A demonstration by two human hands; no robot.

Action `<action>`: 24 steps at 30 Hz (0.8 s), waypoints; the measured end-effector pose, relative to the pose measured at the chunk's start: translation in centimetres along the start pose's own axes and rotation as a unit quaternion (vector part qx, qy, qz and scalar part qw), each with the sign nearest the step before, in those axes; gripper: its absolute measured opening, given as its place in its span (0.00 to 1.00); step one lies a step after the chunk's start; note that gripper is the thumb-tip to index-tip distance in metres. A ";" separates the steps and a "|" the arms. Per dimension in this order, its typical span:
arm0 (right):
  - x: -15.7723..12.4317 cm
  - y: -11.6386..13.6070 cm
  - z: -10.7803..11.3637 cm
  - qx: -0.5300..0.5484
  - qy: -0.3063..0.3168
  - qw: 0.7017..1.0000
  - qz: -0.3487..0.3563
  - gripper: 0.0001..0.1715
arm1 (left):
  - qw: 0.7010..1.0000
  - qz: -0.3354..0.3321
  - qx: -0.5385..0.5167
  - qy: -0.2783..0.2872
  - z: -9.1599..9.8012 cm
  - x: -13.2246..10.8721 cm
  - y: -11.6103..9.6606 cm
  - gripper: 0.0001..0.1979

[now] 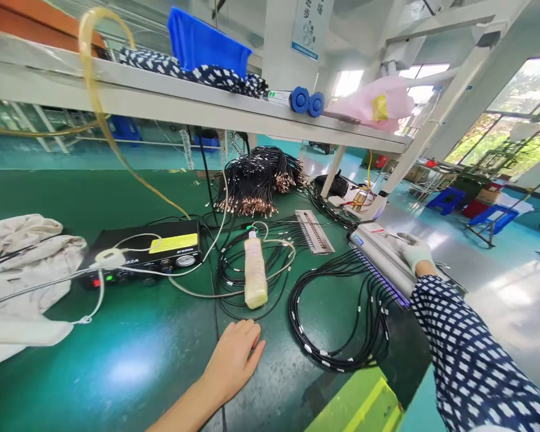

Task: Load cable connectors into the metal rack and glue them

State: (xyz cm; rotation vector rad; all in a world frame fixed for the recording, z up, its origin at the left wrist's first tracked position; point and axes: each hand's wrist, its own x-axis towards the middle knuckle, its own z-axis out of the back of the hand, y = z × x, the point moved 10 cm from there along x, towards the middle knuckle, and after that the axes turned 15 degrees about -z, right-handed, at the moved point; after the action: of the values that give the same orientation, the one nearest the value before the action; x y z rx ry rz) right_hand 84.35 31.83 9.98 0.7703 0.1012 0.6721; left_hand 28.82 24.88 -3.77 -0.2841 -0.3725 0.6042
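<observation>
- The bare left hand [234, 360] lies flat and open on the near green table [117, 372], holding nothing.
- The white-gloved right hand [414, 252] touches the long grey metal bar [380, 258] on the right; I cannot tell its grip.

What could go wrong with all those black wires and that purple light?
1. The right hand rests on the grey fixture that glows purple underneath. It might get pinched, or come too close to that light.
2. The black cable loops spread from the fixture across the mat, so the patterned sleeve could snag them.
3. The cream-filled dispensing tube lies loose on other cables and might roll or leak.
</observation>
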 end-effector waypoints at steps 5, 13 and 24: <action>-0.3 -1.0 1.6 0.000 -0.010 0.998 -0.064 0.12 | 1.000 0.006 -0.004 -0.002 0.1 0.1 0.2 0.12; -1.6 0.2 1.7 -0.050 -0.016 0.996 -0.068 0.12 | 1.000 -0.003 -0.003 -0.025 0.2 0.1 0.2 0.11; -8.0 8.9 -13.3 -0.138 0.095 0.985 0.041 0.50 | 1.000 0.004 0.007 -0.027 0.6 0.2 -0.1 0.10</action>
State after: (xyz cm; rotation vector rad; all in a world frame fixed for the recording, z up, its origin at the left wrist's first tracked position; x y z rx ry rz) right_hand 69.15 39.83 5.11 0.4452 0.1472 0.8176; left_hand 28.80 25.02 -3.13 -0.2571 -0.4188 0.6224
